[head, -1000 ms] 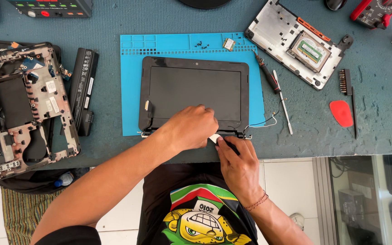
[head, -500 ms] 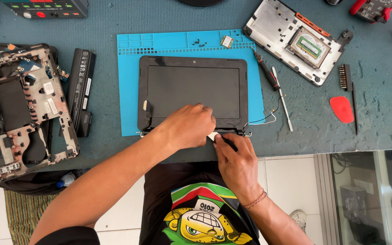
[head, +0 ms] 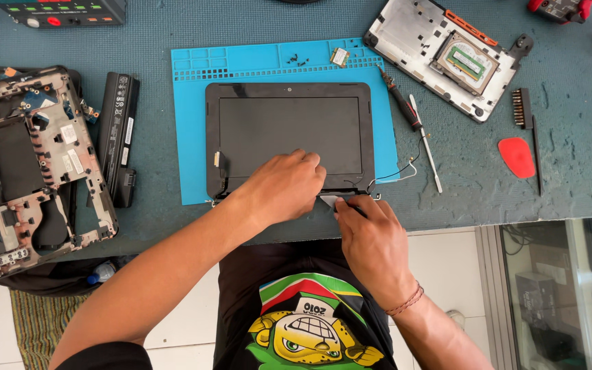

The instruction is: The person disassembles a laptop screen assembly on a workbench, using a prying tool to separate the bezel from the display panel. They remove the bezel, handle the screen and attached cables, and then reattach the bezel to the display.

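One screen panel (head: pixel 289 133) lies flat on the one blue mat (head: pixel 193 123), its near edge at the front rim of the surface (head: pixel 570 185). The left hand (head: pixel 286 186) rests palm-down on the panel's near bezel, fingers curled against it; whether its grip is closed on anything cannot be told. The right hand (head: pixel 371 240), just right of the left at the panel's near-right corner, pinches a small pale pry piece (head: pixel 329 201) touching the bezel edge. Right of the panel lie two slim drivers (head: pixel 419 130) and, farther right, one red pick (head: pixel 517 157). Beyond its far-right corner sits one grey base cover (head: pixel 447 55). Left of the mat lie one black battery (head: pixel 119 133) and one stripped chassis (head: pixel 22 171).
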